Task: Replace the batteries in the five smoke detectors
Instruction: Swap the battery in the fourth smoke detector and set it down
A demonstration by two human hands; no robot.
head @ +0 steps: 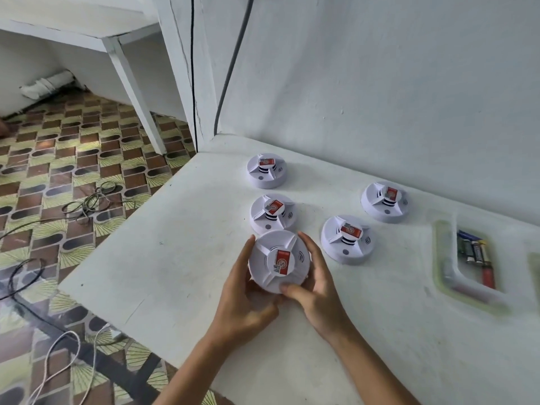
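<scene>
Hands: left hand (248,299) and right hand (314,290) both clasped round the held detector (279,261), lifted at near table (175,229) edge.
Others: four detectors (347,239) resting farther back.
Batteries (476,254): in tray (441,258), far right.
Risk: twisting near the edge, likely slip and drop to the floor.

Both forearms reach forward, left hand (248,299) and right hand (317,283) cupped inward, fingers (311,249) curled.

A white table (163,258) stands in a corner against a white wall (380,83). Two dark cables (230,68) run down this wall. On the left is a patterned tile floor (58,171) with loose wires (87,203).
</scene>
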